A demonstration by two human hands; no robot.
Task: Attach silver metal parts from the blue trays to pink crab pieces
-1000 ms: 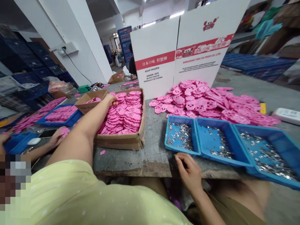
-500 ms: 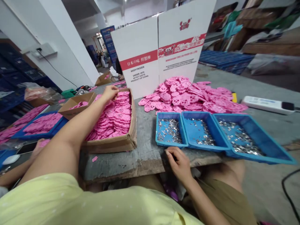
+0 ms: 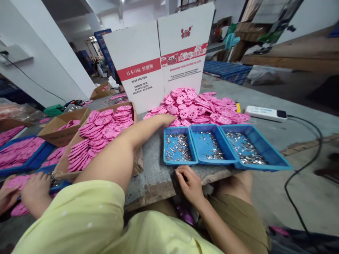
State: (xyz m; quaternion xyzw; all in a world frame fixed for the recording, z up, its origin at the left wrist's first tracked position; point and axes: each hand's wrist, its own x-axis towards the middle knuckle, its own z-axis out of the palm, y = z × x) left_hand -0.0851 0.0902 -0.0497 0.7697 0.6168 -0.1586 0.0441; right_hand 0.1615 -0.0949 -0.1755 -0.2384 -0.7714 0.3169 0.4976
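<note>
At centre frame, on a grey, worn worktable, a tall white cardboard carton with red bands stands behind a loose heap of flat pink plastic paw-shaped pieces. Left of it, a brown cardboard box holds the same pink pieces stacked on edge in rows. Three shallow blue plastic trays scattered with small silver metal bits sit side by side at the table's near edge, lower centre.

A second ago the left hand lay on the rows in the brown box; now the arm has swung right, and the hand rests at the near-left fringe of the loose heap, by the judgement of these frames going for a fresh piece. Its fingers are stretched flat and slightly spread, tips touching the outermost pink pieces, gripping nothing yet. The right hand stays at the table edge just below the leftmost tray, fingers curled inward; whether they pinch anything cannot be told.

At lower left, another worker's hands handle pink pieces.
</note>
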